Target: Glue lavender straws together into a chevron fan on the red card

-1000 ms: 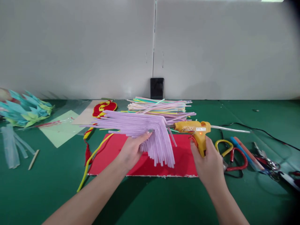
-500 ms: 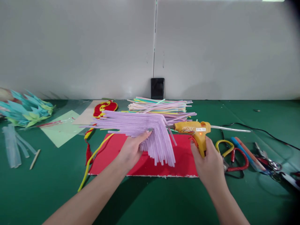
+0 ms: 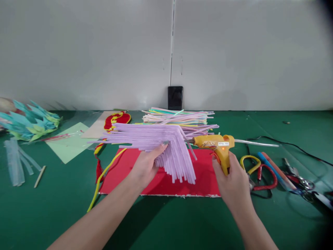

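Wall [image 3: 104,55]: grey, upper half of frame, with a vertical seam near the middle.

Table [image 3: 169,222]: green; far edge against the wall. Working room runs along the bottom of the frame, crossed by both forearms; a further green stretch lies right of centre, up to the wall.

Board [image 3: 208,173]: red, flat at centre; near edge ragged and white.

Lilac stems [image 3: 179,152]: one sheaf, centre, held above the board, bent to an angle, loose ends pointing left and down.

Stem pile [image 3: 177,118]: mixed pastels, lying beyond the sheaf.

Blue flowers [image 3: 33,121]: left edge of frame.

Left hand [image 3: 145,165]: closed around the lilac stems near the bend, thumb on top.

Right hand [image 3: 234,177]: right of centre, wrapped around the handle of the glue gun [image 3: 221,146], finger at the trigger.

Glue gun: yellow, small light lit; nozzle at the bend, contact uncertain. Loaded in its rear: a clear glue stick [image 3: 256,142], protruding right.

Phone [image 3: 175,98]: black, upright against the wall, upper centre.
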The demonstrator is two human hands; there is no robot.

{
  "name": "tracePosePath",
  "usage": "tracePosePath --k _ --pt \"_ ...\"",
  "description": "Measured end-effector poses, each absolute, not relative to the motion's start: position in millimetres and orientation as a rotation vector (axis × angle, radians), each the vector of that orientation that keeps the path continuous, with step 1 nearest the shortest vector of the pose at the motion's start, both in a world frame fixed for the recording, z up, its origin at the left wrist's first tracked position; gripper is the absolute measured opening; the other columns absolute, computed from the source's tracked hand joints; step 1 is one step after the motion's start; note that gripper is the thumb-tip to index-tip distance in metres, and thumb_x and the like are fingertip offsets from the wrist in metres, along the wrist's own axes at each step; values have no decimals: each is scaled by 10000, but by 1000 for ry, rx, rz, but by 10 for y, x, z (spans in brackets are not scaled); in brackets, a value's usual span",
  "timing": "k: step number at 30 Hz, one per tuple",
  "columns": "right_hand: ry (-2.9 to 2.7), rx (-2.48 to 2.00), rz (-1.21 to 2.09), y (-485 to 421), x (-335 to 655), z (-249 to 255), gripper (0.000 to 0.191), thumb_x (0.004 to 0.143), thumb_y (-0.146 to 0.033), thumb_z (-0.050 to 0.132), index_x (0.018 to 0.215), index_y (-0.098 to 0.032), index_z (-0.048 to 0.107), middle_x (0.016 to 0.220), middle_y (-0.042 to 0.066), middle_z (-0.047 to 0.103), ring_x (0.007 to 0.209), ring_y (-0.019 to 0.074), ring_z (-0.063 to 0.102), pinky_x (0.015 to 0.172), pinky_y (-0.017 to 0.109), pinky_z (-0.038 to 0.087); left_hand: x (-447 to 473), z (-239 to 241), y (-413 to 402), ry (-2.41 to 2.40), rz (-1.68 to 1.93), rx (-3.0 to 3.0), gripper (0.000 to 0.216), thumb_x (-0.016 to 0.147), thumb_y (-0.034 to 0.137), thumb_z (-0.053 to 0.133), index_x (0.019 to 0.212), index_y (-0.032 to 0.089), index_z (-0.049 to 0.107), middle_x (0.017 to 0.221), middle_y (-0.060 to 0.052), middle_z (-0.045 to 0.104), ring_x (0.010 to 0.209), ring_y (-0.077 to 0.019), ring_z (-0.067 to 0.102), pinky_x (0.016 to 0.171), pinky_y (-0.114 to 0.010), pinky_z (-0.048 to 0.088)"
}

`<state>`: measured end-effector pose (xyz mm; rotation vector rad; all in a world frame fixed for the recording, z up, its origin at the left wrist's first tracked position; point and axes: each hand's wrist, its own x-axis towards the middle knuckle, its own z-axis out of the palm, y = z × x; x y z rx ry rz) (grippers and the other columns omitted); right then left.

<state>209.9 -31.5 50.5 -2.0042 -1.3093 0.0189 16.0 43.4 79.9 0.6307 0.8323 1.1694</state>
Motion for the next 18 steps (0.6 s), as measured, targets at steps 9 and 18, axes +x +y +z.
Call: tracePosePath --k 9,18 --pt "-1343 -1987 -5 -328 2118 480 320 845 -449 437 967 -172 538 721 56 593 556 171 511 492 281 350 153 804 437 831 1185 611 402 658 165 770 1049 181 680 866 -15 721 921 -208 649 818 -311 495" --pt "-1326 -2003 10 -332 2110 477 343 843 -454 435 988 -162 542 756 76 614 599 189 541 519 293 367 144 794 452 843 1199 620 429 653 171 773 1069 195 671 913 -26 724 884 -203 658 768 -299 515"
